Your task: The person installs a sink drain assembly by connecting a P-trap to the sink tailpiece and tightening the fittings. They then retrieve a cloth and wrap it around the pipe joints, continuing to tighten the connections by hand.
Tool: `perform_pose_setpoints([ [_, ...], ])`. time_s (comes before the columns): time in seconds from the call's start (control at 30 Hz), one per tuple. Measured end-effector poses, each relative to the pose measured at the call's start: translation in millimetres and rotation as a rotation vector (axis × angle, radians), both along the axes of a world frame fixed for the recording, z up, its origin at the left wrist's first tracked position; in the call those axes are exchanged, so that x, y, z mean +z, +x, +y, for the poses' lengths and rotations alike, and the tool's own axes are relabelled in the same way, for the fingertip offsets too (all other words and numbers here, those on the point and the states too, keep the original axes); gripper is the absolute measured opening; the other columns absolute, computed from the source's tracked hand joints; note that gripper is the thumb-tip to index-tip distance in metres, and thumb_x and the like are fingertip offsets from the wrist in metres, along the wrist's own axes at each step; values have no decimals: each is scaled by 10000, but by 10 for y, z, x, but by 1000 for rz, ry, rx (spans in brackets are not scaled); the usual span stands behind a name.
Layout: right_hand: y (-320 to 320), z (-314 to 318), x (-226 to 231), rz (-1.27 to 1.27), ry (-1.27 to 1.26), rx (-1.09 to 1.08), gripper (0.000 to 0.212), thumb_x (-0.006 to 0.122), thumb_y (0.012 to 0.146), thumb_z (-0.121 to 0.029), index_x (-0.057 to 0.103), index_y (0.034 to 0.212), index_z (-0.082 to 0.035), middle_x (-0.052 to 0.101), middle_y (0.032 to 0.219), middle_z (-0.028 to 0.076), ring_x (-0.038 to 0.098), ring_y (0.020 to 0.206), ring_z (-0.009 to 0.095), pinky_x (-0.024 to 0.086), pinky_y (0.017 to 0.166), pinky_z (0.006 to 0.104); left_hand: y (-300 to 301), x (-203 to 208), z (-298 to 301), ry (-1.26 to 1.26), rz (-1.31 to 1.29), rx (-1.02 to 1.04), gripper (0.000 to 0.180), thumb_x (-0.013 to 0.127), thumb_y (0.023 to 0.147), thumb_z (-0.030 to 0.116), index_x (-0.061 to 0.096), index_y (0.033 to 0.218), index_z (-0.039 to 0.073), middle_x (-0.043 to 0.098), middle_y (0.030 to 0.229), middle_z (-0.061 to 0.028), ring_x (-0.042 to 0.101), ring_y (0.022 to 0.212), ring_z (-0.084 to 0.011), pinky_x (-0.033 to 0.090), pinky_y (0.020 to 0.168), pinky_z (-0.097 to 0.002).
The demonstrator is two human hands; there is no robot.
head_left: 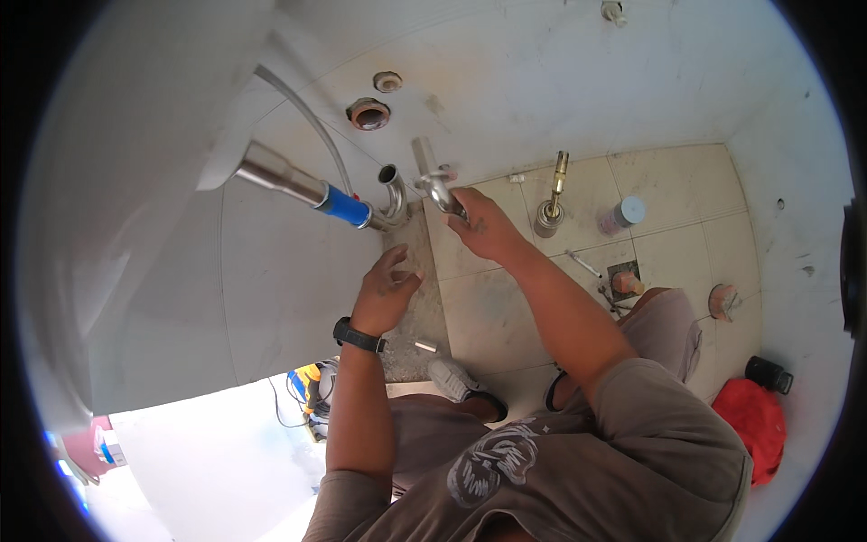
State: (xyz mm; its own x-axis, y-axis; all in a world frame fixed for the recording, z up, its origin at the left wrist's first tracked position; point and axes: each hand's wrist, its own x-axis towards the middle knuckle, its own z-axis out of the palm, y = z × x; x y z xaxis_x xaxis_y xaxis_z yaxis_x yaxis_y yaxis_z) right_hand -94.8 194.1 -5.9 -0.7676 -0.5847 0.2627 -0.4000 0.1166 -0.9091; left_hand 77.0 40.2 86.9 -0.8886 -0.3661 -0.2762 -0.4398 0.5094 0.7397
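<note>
The right hand (480,226) grips a bent chrome pipe (440,192); the left hand (385,293), empty, half-curled, is near a U-shaped metal pipe (396,194).

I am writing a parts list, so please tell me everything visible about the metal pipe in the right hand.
The metal pipe looks silver and shiny. A straight, slightly blurred section slants toward the wall; a wider collar separates it from a curved, polished section. The right hand grips the near end of the curve, hiding part of it. Whether the far end touches the wall, I cannot tell.
</note>
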Motion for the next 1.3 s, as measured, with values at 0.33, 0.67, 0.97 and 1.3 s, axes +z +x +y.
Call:
perform_pose_setpoints([
  [0.33,-319,-638,1089,-46,366,109,356,679,945,-346,636,1083,-21,700,984,201,674,941,377,507,817,461,82,168,-53,54,111,32,662,737,899,278,497,1429,-38,607,1343,-272,706,1017,-302,560,864,-387],
  [0.67,-439,-1175,693,-149,224,-102,431,702,912,-438,668,1058,-34,728,991,166,696,956,322,508,856,422,60,34,-148,40,137,1,690,735,912,315,486,1415,-86,604,1345,-295,718,1026,-311,550,894,-385],
  [0.97,-407,-1266,469,-194,197,17,401,736,898,-329,628,1150,-37,709,1049,175,680,1003,325,504,899,420,53,-10,-134,16,95,-2,684,728,907,301,481,1428,-68,609,1324,-307,716,1055,-320,542,910,-386],
  [1.3,-340,-1058,491,-177,-17,114,472,770,840,-186,576,1246,-43,710,1021,200,693,969,350,520,863,420,96,33,-541,392,315,428,488,585,1001,254,523,1409,-7,630,1335,-175,656,1142,-294,516,971,-391],
])
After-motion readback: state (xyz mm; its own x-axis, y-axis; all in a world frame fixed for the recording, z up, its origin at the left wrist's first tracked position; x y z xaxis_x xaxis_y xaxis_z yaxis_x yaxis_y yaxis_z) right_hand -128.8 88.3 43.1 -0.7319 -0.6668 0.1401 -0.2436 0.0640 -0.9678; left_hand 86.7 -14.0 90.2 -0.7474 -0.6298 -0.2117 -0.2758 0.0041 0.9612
